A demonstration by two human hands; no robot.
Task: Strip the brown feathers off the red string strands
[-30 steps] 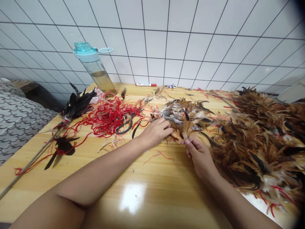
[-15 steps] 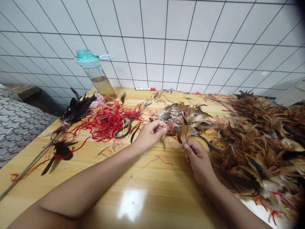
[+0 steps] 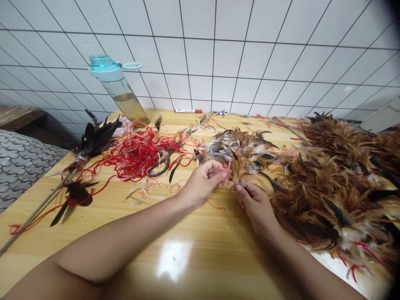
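Pinching thin, light-red strands (image 3: 229, 167) between thumb and fingers of the left hand (image 3: 202, 182); clamping a fan-shaped brown feather tuft (image 3: 238, 171) by its base in the right hand (image 3: 254, 204). Holding both close together over the glossy yellow wooden table (image 3: 137, 241), between a tangled red string heap (image 3: 136, 156) and a large brown feather mass (image 3: 318, 200).

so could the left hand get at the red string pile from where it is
Probably yes: the red string pile lies nearby, and the dark feather between looks no obstacle. The left hand pinches light red strands, so its grip may need freeing first.
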